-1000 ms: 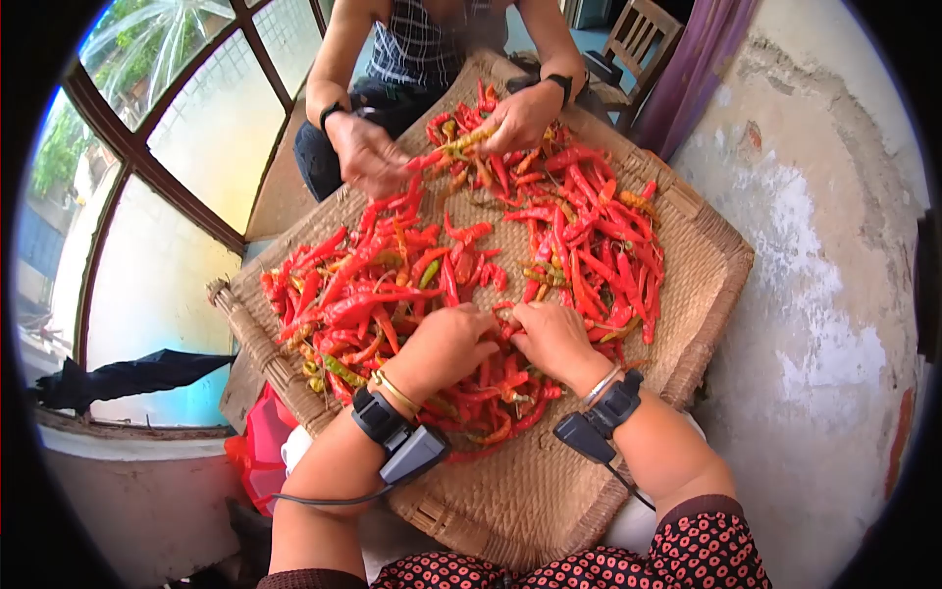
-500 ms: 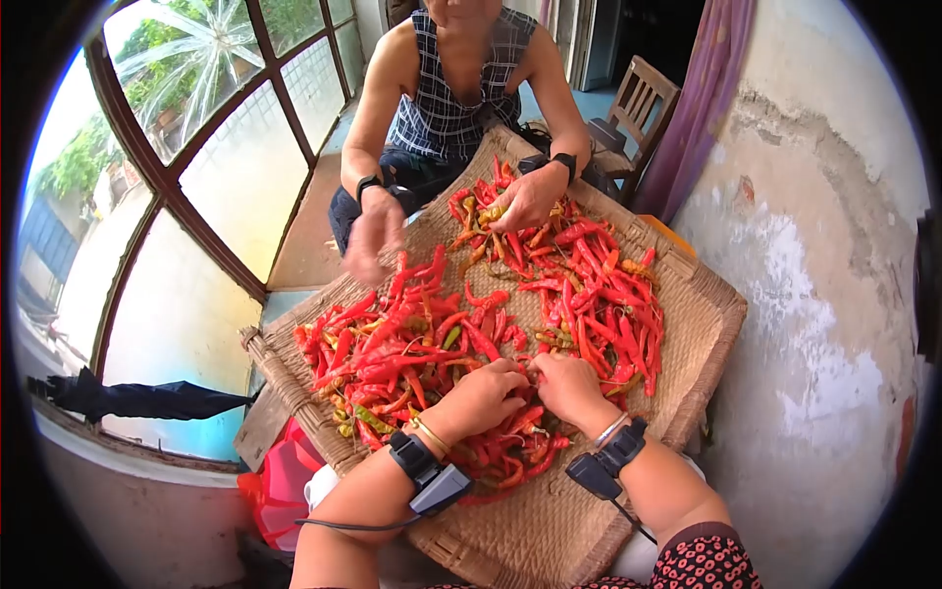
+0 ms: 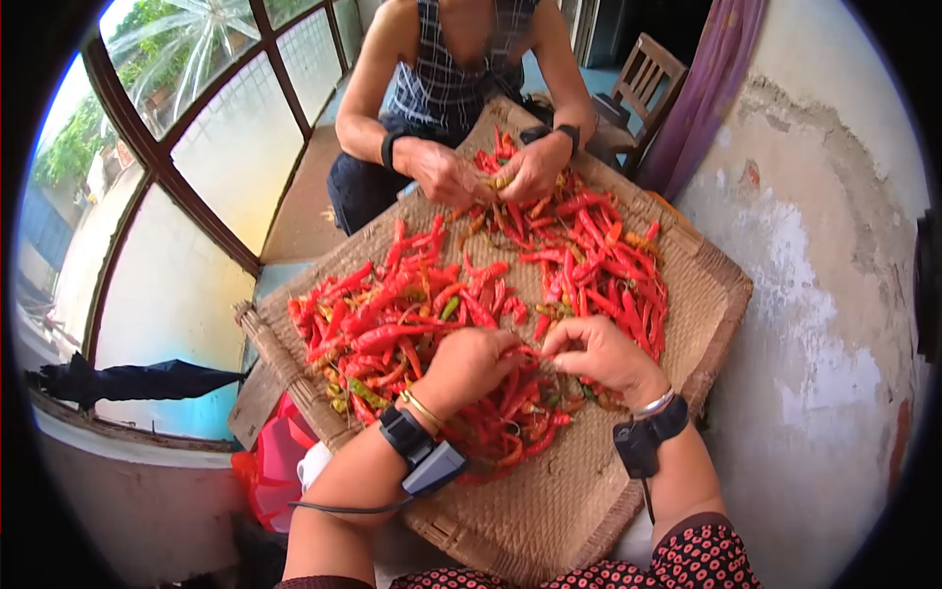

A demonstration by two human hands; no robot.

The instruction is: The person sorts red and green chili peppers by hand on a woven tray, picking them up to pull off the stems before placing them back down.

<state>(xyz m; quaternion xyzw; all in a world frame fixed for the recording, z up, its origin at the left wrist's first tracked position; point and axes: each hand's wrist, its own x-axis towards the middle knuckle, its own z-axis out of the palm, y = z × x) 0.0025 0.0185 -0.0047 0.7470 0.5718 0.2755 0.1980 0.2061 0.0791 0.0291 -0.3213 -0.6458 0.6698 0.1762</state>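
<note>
Red peppers, with a few green and yellowish ones among them, lie in heaps on a woven tray (image 3: 711, 294). Over the near heap (image 3: 510, 422), my left hand (image 3: 473, 365) is closed, its fingertips on a small red pepper (image 3: 530, 350). My right hand (image 3: 599, 355) faces it from the right, thumb and forefinger pinched at the pepper's other end. The two hands are nearly touching. The larger left heap (image 3: 378, 314) lies just beyond my left hand, and the right heap (image 3: 613, 265) beyond my right hand.
Across the tray sits a person (image 3: 461, 79) with both hands together over the far peppers, holding a yellowish one. Windows and a black folded umbrella (image 3: 147, 381) are at the left, a red plastic bag (image 3: 278, 466) below. A wooden chair (image 3: 643, 93), purple curtain and peeling wall stand right.
My right hand has shifted right and lifted a little off the peppers, still pinched. The other person's raised hand has come in to meet their other hand over the far heap.
</note>
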